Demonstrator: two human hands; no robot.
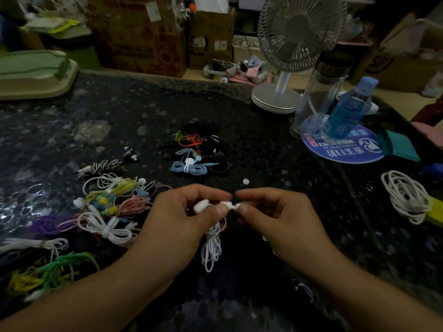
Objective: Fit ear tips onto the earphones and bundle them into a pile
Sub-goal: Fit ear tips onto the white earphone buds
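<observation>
Head view: left hand pinches white earphones above the counter, right hand pinching the ear tip on; bundled pile waits beyond, tangled sets left, likely midway.

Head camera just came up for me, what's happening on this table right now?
A person is working a white earphone at the table's near edge. The left hand grips the earphone, its cable dangling below, while the right hand pinches a small white ear tip against it. Bundled earphones sit in a pile further back; a loose ear tip lies nearby.
</observation>
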